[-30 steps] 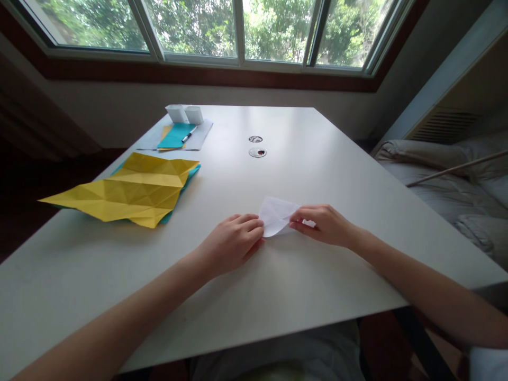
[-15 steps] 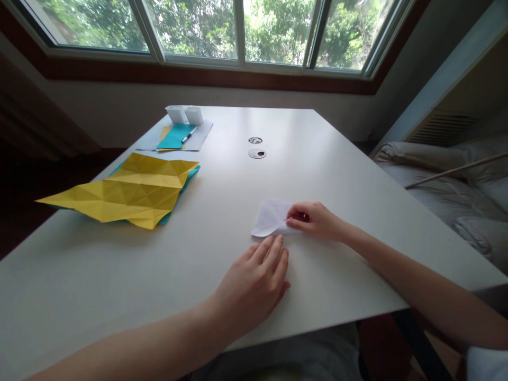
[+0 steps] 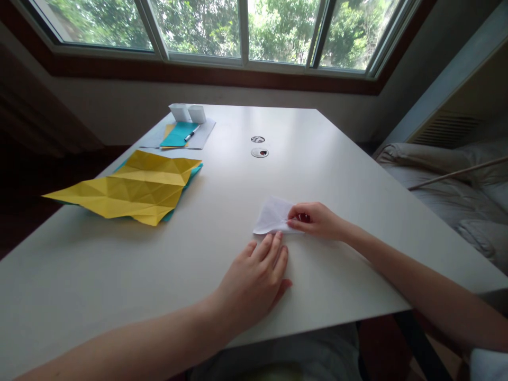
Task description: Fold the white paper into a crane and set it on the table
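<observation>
A small piece of folded white paper lies on the white table in front of me. My right hand pinches its right side between thumb and fingers, covering part of that edge. Flat on the table, with fingers stretched forward, my left hand touches the paper's near edge with its fingertips. The paper's near edge curves slightly, and its underside is hidden.
To the left lies a large creased yellow sheet over a teal one. Farther back are flat papers with a teal sheet, a marker and white folded paper boxes. Two round cable-hole covers sit in the tabletop.
My left fingertips have moved slightly forward onto the paper's near edge. The right hand keeps its pinch. The whole view has shifted a little.
</observation>
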The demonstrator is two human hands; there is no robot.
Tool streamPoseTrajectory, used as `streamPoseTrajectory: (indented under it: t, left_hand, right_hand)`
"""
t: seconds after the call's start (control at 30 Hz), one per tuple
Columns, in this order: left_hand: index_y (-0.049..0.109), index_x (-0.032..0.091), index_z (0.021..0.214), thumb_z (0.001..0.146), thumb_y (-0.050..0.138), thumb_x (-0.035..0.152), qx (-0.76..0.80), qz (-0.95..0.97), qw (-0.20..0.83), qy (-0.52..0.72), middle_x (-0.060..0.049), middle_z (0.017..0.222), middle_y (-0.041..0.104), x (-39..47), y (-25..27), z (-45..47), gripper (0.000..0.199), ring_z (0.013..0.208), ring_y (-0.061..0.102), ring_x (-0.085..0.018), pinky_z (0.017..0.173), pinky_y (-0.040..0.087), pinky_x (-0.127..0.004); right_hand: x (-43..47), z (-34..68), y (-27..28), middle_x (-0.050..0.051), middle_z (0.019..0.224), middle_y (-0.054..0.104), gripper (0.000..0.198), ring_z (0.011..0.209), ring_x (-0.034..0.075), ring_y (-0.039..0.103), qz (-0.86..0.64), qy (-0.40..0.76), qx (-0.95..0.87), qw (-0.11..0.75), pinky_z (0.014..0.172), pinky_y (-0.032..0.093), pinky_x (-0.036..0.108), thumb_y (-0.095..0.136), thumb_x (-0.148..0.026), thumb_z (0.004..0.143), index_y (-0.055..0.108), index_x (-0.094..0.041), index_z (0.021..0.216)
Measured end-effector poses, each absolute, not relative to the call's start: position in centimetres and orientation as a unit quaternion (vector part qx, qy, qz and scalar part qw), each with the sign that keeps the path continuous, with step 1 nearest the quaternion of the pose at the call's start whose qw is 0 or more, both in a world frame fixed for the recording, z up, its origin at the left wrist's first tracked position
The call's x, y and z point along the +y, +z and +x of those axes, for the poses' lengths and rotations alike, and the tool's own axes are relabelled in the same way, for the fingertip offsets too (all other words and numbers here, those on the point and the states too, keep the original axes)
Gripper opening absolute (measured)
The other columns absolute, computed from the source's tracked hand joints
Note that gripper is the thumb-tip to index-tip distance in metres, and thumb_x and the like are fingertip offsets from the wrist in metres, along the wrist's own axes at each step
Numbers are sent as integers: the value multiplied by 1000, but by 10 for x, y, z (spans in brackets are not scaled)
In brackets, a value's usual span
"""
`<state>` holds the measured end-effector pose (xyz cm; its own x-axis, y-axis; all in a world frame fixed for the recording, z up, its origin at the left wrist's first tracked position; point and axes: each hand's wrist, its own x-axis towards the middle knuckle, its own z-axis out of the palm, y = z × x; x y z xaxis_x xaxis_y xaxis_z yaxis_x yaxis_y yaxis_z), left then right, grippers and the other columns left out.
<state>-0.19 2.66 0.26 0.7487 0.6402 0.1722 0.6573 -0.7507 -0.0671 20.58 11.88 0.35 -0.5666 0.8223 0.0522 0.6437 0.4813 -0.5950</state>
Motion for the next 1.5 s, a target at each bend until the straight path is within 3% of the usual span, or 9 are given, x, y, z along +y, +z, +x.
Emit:
streamPoseTrajectory:
  t: [0.5,1.17,1.5]
  left_hand:
    - [45,16,124,88,37,42,-409,-911,19,-48,-20,136,39,21,6,-2,45,122,38,-39,88,41,-51]
    - [38,18,128,90,29,42,-420,-907,15,-20,-23,141,28,19,5,-3,45,125,32,-40,90,38,-51]
    - [39,19,126,89,32,44,-421,-907,6,-34,-24,136,36,21,4,-4,46,125,34,-39,91,38,-48]
  right_hand:
    - [123,202,4,-2,62,56,15,55,8,47,-431,224,-864,130,54,33,20,53,-29,79,60,-17,77]
    - [121,199,6,-2,62,56,14,56,8,48,-450,225,-856,121,55,33,20,52,-29,78,60,-17,77]
    - [121,197,6,-3,60,56,14,55,8,48,-465,220,-849,124,55,32,20,52,-29,78,60,-17,76]
